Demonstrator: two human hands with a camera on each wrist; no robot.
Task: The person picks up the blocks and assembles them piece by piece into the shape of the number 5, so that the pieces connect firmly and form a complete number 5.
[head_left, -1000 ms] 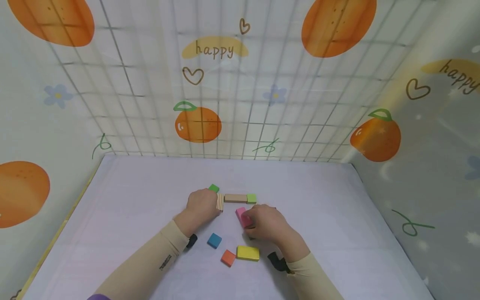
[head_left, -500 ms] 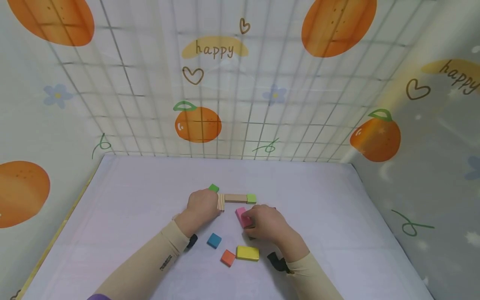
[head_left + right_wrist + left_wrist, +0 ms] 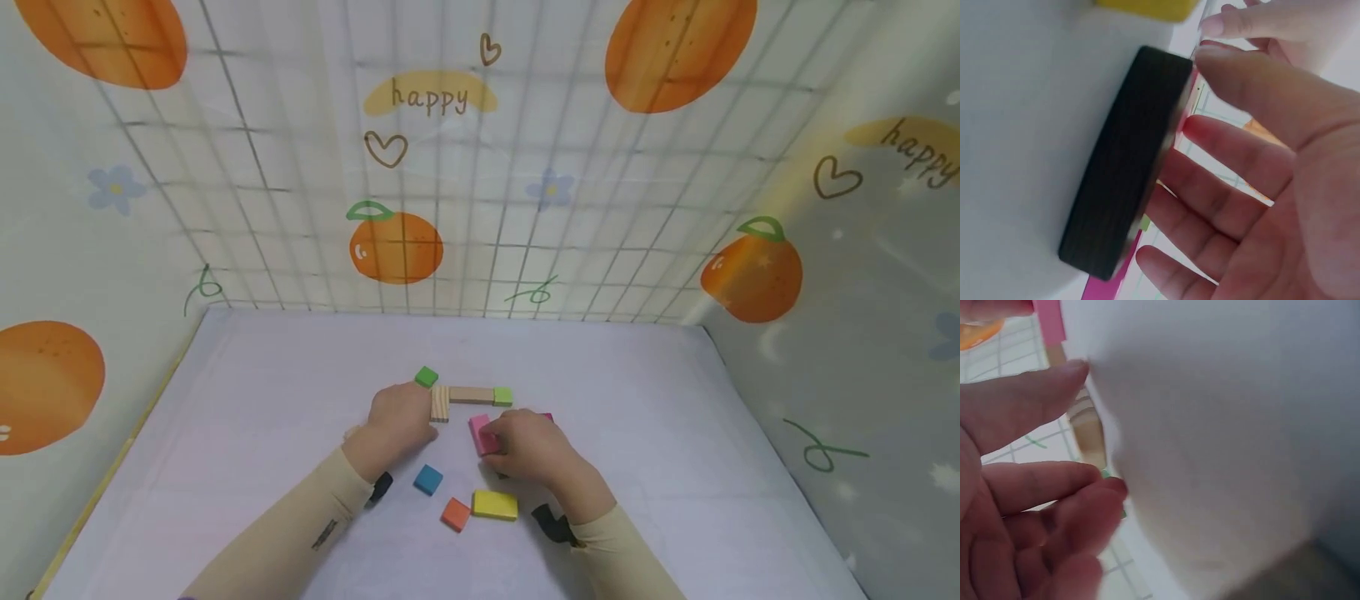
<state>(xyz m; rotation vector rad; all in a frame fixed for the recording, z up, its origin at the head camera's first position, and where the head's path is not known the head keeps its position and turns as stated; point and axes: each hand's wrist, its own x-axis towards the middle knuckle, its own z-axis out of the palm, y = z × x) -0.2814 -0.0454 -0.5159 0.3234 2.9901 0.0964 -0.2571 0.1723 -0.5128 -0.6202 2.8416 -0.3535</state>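
My left hand [image 3: 401, 417] is beside the left side of an upright-lying natural wood block [image 3: 440, 404], its thumb and forefinger apart with nothing between them in the left wrist view. That block meets the end of a longer brown block [image 3: 472, 396], which has a light green block [image 3: 503, 397] at its right end. My right hand [image 3: 536, 450] pinches a pink block [image 3: 480, 435] between thumb and forefinger. Under this hand a dark block [image 3: 1125, 162] lies on the table, mostly hidden in the head view. A magenta block [image 3: 547, 416] shows behind the knuckles.
A green block [image 3: 427, 377] lies just beyond my left hand. Nearer me are a blue block [image 3: 428, 480], an orange-red block [image 3: 455, 514] and a yellow block [image 3: 495, 505]. A printed curtain [image 3: 465, 167] rises behind the white-covered table [image 3: 300, 350].
My left hand has drawn slightly left and down, off the natural wood block, showing more of it and of the green block. The right hand has hardly moved on the pink block.
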